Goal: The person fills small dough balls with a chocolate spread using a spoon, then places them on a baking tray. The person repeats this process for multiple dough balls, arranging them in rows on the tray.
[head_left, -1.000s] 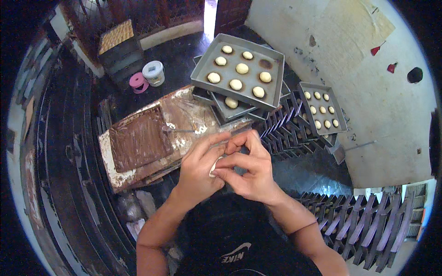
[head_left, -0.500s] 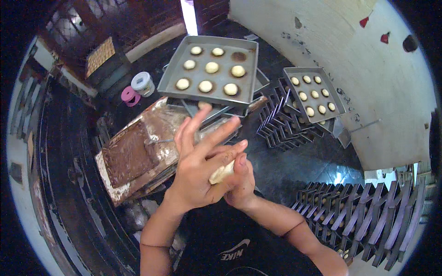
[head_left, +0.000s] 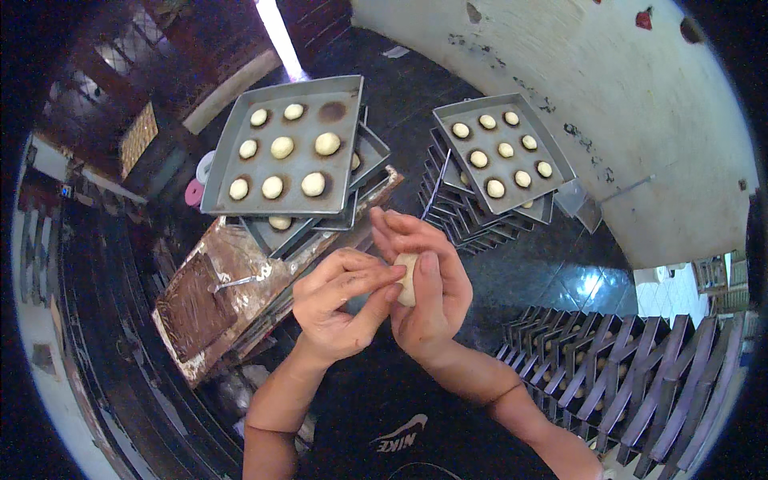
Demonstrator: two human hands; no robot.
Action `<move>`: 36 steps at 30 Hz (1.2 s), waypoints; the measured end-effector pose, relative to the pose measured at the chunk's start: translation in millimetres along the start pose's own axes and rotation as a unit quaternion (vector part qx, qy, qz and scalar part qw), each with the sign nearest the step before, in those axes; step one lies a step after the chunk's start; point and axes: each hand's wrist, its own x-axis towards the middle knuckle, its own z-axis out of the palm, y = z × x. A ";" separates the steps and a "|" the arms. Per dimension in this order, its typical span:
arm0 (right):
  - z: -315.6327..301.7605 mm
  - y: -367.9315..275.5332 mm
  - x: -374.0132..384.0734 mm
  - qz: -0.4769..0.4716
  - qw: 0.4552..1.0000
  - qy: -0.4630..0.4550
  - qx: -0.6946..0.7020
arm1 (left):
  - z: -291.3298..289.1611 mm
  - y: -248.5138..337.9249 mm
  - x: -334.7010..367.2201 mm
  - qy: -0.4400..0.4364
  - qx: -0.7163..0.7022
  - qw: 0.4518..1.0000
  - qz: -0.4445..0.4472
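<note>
A pale dough ball (head_left: 406, 280) is held between my two hands, in front of my chest. My right hand (head_left: 440, 292) cups it from the right, with the thumb pressed along it and the other fingers partly curled behind. From the left, the fingertips and thumb of my left hand (head_left: 336, 304) pinch at its edge. Beyond my hands, a square metal tray (head_left: 292, 168) carries several round dough balls in rows. A dark round stain marks its far right corner, where no ball sits.
More trays are stacked crosswise under that one. Below them lies a board with a brown spread-like mass (head_left: 196, 312) and a thin metal tool (head_left: 234, 283). Another tray of dough balls (head_left: 492, 138) tops a stack at the right. Tall tray stacks (head_left: 608, 368) stand near right.
My left hand has come off the top of the dough, from stretched fingers to a pinch at its side. The dough looks rounder and stands more exposed. The view has shifted.
</note>
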 end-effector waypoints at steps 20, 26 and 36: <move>-20.9 -8.9 48.9 0.121 0.983 -0.001 0.137 | 15.7 -11.9 44.1 -0.063 0.057 0.996 0.027; -2.9 -4.4 43.3 0.138 0.985 0.012 0.099 | -4.7 -13.4 61.9 -0.003 0.094 0.990 0.109; 31.6 13.1 38.3 -0.017 0.998 0.058 -0.027 | -20.3 -28.8 39.4 0.032 0.034 0.997 0.058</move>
